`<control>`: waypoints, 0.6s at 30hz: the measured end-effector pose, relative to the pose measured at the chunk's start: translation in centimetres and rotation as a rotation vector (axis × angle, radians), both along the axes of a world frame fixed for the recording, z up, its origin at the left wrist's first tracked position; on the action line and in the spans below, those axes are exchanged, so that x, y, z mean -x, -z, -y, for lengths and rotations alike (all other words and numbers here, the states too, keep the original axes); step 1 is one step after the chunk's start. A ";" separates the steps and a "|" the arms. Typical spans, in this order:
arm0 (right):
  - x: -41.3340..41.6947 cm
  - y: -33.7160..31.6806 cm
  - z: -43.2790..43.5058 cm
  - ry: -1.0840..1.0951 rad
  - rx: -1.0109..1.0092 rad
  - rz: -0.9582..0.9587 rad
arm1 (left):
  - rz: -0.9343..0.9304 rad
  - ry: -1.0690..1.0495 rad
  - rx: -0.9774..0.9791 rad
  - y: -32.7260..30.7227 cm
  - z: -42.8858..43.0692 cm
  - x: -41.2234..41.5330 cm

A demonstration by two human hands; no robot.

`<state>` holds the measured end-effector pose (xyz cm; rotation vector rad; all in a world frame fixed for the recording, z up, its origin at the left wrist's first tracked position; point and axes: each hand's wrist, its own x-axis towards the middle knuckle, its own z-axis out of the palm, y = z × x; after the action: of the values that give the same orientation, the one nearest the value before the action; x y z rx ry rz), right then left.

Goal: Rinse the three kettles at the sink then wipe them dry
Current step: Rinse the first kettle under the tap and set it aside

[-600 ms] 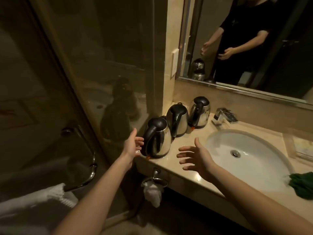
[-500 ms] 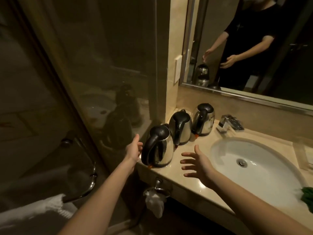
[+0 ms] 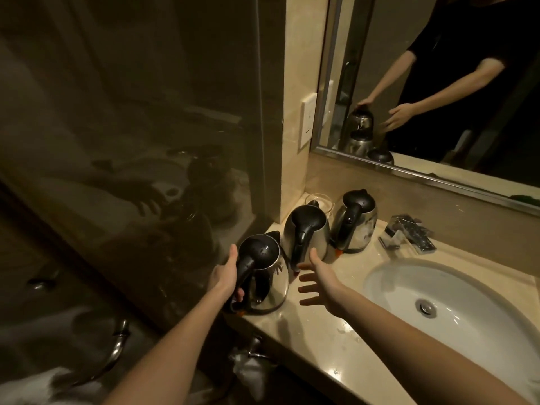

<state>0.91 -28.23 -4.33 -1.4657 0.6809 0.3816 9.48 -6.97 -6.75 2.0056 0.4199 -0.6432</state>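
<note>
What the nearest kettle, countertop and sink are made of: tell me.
The nearest kettle has a mirror-bright body, apparently polished stainless steel; its lid and handle are glossy black, likely plastic. The countertop seems polished beige stone, perhaps marble, with glare spots. The sink is shiny white, probably glazed ceramic.

Can't see most fingers of the left hand [image 3: 225, 277], tucked behind the handle of the near kettle [image 3: 271, 277]. Can only see the rim of a glass [image 3: 323, 198] behind the middle kettle [image 3: 309, 232]. Can't see the right side of the sink [image 3: 391, 285] or the top of the mirror [image 3: 380, 68], cut by the edge. Can't make out the blurry white cloth [image 3: 248, 372] under the counter [image 3: 306, 328].
</note>
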 end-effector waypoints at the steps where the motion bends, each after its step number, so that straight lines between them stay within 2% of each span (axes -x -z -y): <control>1: -0.3 0.1 0.0 -0.012 -0.002 -0.012 | 0.000 0.007 0.037 0.2 -0.1 0.1; 4: -0.9 0.4 -0.1 -0.039 -0.002 -0.023 | 0.014 -0.015 0.157 0.4 -0.2 0.6; 10: -1.3 -0.2 -1.0 -0.055 0.019 -0.002 | 0.136 -0.096 0.221 0.2 0.6 2.2; 13: -1.0 -1.3 -1.7 -0.005 0.038 0.037 | 0.168 -0.148 0.212 -0.4 1.2 2.8; 18: 0.6 -3.7 -3.0 0.120 0.095 0.186 | 0.206 -0.120 0.222 -1.1 0.7 4.4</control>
<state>0.30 -25.22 -0.64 -1.5204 0.6404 0.1200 5.03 -7.68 -5.60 1.7982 0.3269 -0.3860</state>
